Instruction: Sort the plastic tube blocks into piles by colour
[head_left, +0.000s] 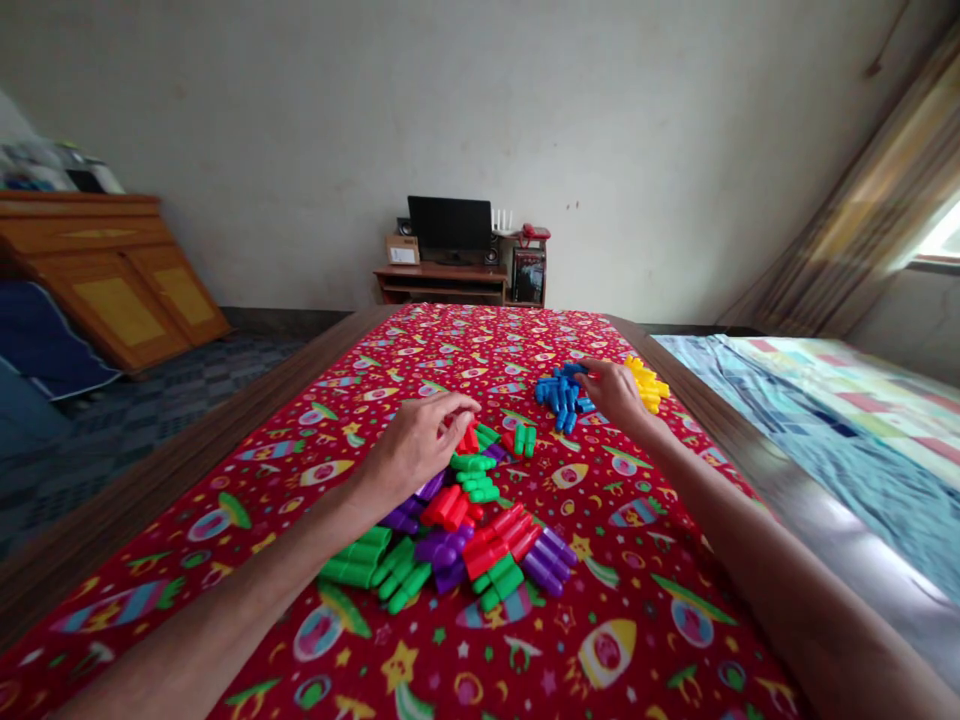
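A mixed pile of red, green and purple plastic building blocks (450, 508) lies on the red patterned cloth. My left hand (412, 445) is over its far left side, fingers curled together beside a red block (469, 438); whether it grips anything is hidden. Farther off to the right, my right hand (613, 390) has its fingertips closed on a blue block (574, 369) at the top of the blue block heap (561, 396). Just beyond that hand sits a heap of yellow blocks (646, 384). One green block (525, 440) lies between the mixed pile and the blue heap.
The cloth (480, 345) covers a long table with dark wooden edges (225, 455). A desk with a monitor (450, 228) stands against the far wall. There is a wooden cabinet (112, 280) on the left and a bed (825, 430) on the right.
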